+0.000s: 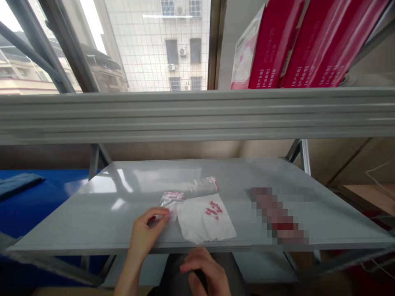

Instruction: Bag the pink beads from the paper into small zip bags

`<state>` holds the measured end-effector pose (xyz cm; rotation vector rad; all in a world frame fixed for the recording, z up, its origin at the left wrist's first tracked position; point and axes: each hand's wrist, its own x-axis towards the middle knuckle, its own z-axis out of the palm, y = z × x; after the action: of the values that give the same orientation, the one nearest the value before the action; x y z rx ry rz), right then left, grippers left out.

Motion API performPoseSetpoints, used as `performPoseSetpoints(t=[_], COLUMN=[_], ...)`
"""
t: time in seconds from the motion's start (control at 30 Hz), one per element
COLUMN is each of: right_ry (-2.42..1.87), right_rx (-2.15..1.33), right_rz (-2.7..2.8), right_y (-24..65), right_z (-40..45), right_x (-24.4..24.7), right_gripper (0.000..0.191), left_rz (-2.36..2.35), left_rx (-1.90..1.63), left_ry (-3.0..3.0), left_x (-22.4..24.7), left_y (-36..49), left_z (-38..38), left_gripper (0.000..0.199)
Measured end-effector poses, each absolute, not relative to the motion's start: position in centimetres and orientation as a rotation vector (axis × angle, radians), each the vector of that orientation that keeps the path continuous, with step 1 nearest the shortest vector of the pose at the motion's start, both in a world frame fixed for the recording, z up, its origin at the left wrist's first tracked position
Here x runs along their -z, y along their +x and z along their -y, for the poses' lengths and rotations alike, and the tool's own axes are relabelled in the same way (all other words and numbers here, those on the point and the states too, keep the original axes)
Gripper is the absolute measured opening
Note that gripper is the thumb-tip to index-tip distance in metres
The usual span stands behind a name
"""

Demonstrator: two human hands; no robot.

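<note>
My left hand [149,228] is at the left side of a small clear zip bag [173,200], thumb and forefinger closed together on its near edge. Part of the bag is hidden behind the fingers. Just to the right lies a white cloth or paper sheet [193,222], with several small dark-pink pieces [214,209] scattered on its right half. My right hand [206,271] hovers by the shelf's front edge, its fingers loosely bent and the thumb apart from them. No object shows in it. Behind the sheet, another clear zip bag [203,185] lies flat.
All of this lies on a glossy grey shelf [240,176] in a metal frame. A blurred-out oblong item [279,216] rests on the right. A thick grey beam [197,117] crosses above, with red boxes [274,49] on it. Blue material [55,185] is at far left.
</note>
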<state>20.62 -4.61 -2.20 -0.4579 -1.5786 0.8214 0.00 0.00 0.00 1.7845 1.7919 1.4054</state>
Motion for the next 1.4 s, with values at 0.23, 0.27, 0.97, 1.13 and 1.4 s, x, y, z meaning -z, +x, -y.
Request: performPoseSetpoints(t=[0.23,0.27,0.97,1.13,1.4], right_ry=[-0.680,-0.782,-0.950,-0.751,-0.760], right_rx=[-0.299,-0.169,-0.549,-1.439,-1.649], right_rz=[1.745,1.830,1.566,1.053,0.792], right_y=[22.2,22.9,25.8,25.5,23.9], right_z=[3.9,3.5,5.9,6.4,4.7], right_x=[5.1,4.7,3.6,3.3,3.1], right_gripper=[0.032,0.041,0.026,0.029,0.040], left_rz=[-1.829,-1.833,-2.173,-1.955,-1.608], left_rx=[-1.419,-1.417,-2.086,-2.274,-1.998], left_ry=[1.737,1.739,1.435,1.613,1.878], left_x=[-0.3,-0.2,-1.9,-1.1,1.9], left_y=[0.4,0.5,3.8,8.1,9.3], left_z=[-0.3,-0.3,0.4,5.5,3.7], left_gripper=[0.014,0.014,0.020,0.015,0.020])
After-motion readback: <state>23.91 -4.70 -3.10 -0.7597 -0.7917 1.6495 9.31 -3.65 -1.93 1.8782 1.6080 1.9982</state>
